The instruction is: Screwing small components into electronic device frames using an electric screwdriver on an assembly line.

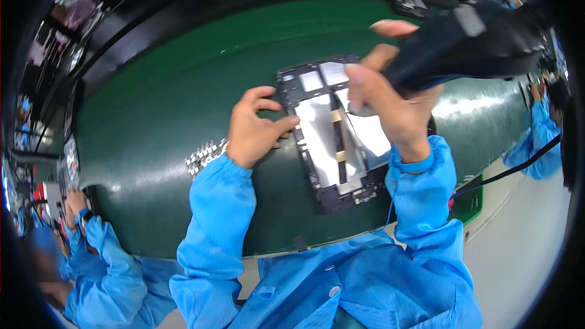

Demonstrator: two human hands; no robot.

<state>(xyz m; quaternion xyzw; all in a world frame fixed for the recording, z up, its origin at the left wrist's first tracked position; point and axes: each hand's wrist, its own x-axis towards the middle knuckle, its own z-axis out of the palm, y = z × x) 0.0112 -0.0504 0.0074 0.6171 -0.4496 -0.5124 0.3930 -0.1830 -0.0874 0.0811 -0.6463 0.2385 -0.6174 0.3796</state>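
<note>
An opened tablet-like device (320,140) lies on the green work surface in front of me. It has a black frame, shiny silver panels and a dark ribbon cable (338,137) with gold-coloured patches down its middle. My left hand (255,127) is at its left edge, thumb touching the frame, other fingers apart and slightly bent. Over its right side, my right hand (396,100) grips a bulky black hand-held tool (463,49), slightly blurred; its exact kind cannot be made out. Hand and tool hide part of the device.
Small black-and-white parts (204,155) lie by my left sleeve. The green table (146,128) has dark racks behind it. A black cable (512,169) runs at the right. People in blue work at the left (113,262) and right (539,140).
</note>
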